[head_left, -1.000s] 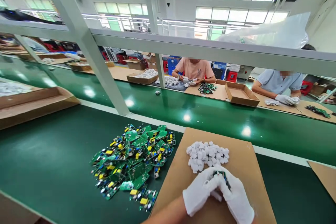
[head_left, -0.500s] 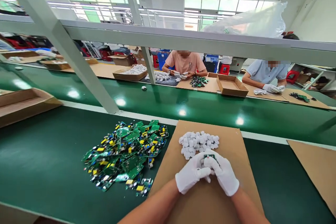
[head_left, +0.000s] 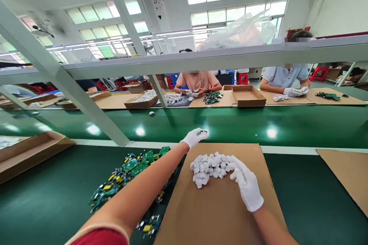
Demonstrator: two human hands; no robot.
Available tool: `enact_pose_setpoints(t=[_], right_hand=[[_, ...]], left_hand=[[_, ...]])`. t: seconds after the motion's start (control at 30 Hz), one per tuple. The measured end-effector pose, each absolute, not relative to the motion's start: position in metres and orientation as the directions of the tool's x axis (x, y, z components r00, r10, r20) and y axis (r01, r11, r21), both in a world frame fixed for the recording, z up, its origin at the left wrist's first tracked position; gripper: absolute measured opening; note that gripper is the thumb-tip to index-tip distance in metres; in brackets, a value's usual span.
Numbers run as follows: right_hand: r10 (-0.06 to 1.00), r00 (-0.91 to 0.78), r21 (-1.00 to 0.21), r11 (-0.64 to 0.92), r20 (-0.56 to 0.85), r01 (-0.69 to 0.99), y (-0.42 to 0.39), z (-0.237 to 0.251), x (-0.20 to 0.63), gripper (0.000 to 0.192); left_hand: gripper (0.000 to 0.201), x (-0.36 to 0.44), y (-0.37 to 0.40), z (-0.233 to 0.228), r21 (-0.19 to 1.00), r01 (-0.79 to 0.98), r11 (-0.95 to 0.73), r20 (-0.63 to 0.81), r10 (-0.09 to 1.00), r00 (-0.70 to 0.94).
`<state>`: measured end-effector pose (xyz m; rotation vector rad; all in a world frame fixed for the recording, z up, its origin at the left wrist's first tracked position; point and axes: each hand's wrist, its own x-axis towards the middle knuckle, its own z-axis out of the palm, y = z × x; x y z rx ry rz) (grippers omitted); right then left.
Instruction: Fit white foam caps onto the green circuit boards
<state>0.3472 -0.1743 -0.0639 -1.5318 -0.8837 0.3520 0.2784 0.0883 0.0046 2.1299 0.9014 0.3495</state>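
Change noted: a second ago both your hands were together low over the cardboard, working one small piece between them; now they have parted, so the joint handling of that piece appears finished.
Circuit boards: the heap of green printed circuit boards with yellow parts [head_left: 126, 176] lies on the dark green desk [head_left: 43, 199], left of the cardboard and partly hidden under your left forearm.
Left hand: your white-gloved left hand [head_left: 194, 138] is stretched forward past the far edge of the flat brown cardboard sheet [head_left: 218, 214], fingers pinched together on a small dark-green assembled piece [head_left: 202, 132]; it is held in the air above the glossy green conveyor belt [head_left: 258, 122].
White parts: the pile of small white plastic housings [head_left: 208, 166] sits on the far half of the cardboard.
Right hand: your white-gloved right hand [head_left: 247, 185] rests at the pile's right edge, fingers loosely spread and touching the nearest housings; no piece is visibly gripped.
Beyond: two co-workers sit across the belt.
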Motion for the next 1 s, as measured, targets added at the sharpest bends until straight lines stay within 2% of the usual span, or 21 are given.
enact_pose_setpoints(t=[0.13,0.23,0.33,0.43,0.53,0.63,0.7,0.83,1.0], right_hand=[[0.708,0.61,-0.893,0.067,0.357,0.445,-0.175,-0.065,0.349,0.038],[0.682,0.631,-0.884,0.049,0.37,0.465,-0.175,-0.067,0.353,0.038],[0.663,0.658,-0.893,0.035,0.357,0.449,-0.175,-0.073,0.355,0.039],[0.68,0.654,-0.903,0.026,0.33,0.428,-0.174,-0.077,0.356,0.04],[0.696,0.644,-0.904,0.018,0.317,0.426,-0.172,-0.077,0.355,0.04],[0.706,0.642,-0.902,-0.012,0.298,0.431,-0.172,-0.074,0.355,0.04],[0.716,0.642,-0.903,-0.04,0.272,0.427,-0.172,-0.074,0.356,0.042],[0.693,0.681,-0.911,-0.084,0.239,0.404,-0.174,-0.076,0.36,0.044],[0.661,0.723,-0.927,-0.114,0.198,0.358,-0.175,-0.079,0.364,0.046]], left_hand=[[0.046,0.291,0.127,-0.018,0.504,0.729,-0.464,-0.107,0.804,0.586],[0.053,0.284,0.146,-0.026,0.324,0.827,-0.458,-0.108,0.851,0.514],[0.051,0.267,0.168,-0.02,0.198,0.84,-0.506,-0.105,0.841,0.531],[0.044,0.237,0.186,-0.007,0.119,0.804,-0.582,-0.194,0.781,0.594],[0.037,0.199,0.186,-0.002,0.072,0.751,-0.656,-0.325,0.696,0.64],[0.043,0.172,0.169,-0.01,0.045,0.708,-0.704,-0.386,0.642,0.663],[0.047,0.164,0.155,-0.017,0.044,0.692,-0.721,-0.38,0.628,0.679],[0.038,0.165,0.14,-0.023,0.078,0.709,-0.701,-0.309,0.659,0.686],[0.026,0.165,0.137,-0.012,0.191,0.764,-0.616,-0.253,0.721,0.645]])
